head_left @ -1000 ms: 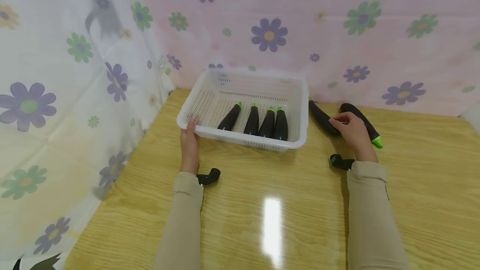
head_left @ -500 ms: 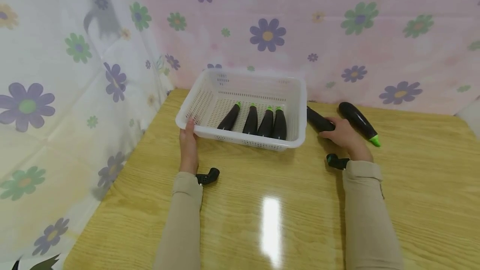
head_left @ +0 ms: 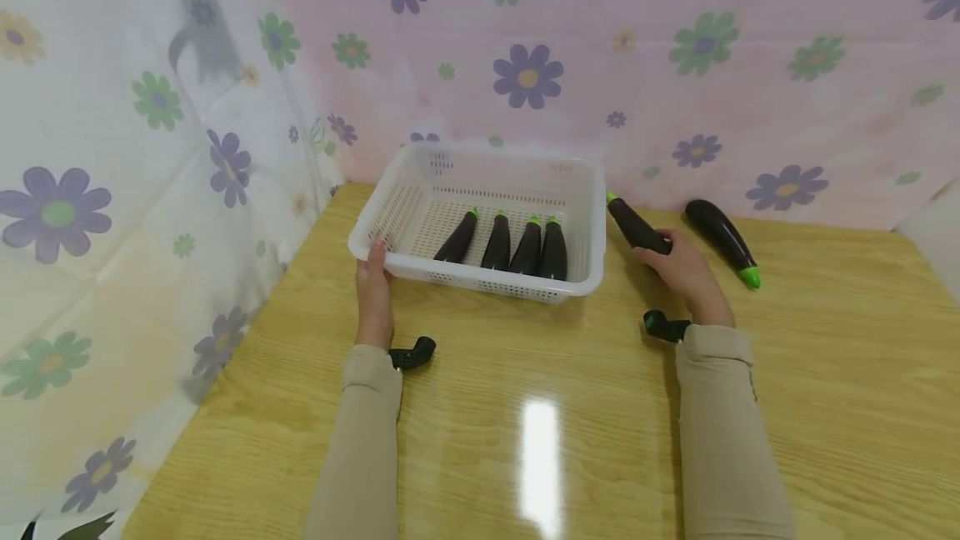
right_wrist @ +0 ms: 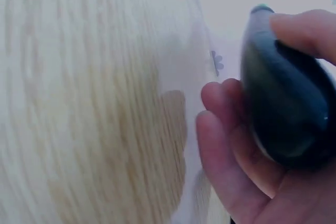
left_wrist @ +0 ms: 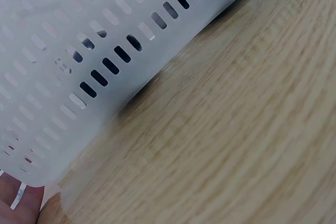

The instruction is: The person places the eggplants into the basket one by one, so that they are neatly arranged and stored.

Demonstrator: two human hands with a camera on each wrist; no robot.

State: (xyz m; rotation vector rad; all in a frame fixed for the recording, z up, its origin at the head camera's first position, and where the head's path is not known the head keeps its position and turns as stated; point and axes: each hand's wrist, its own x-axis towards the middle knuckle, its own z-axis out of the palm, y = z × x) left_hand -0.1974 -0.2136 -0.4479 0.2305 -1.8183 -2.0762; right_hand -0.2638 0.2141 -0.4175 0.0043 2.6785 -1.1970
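In the head view my right hand grips the thick end of a dark eggplant, its green stem end pointing away beside the basket's right side. The right wrist view shows thumb and fingers around that eggplant, which looks raised off the table. My left hand holds the front left corner of a white perforated plastic basket, thumb on the rim. Seen from the left wrist, fingers curl at the basket corner. Several eggplants lie side by side inside, green ends toward the back.
Another eggplant lies on the table to the right of my right hand, its green end toward me. The wood-grain table reaches back to a flowered cloth. A second cloth hangs along the left.
My right hand has closed around the eggplant beside the basket and shifted slightly left with it. The left hand keeps its hold on the basket corner.
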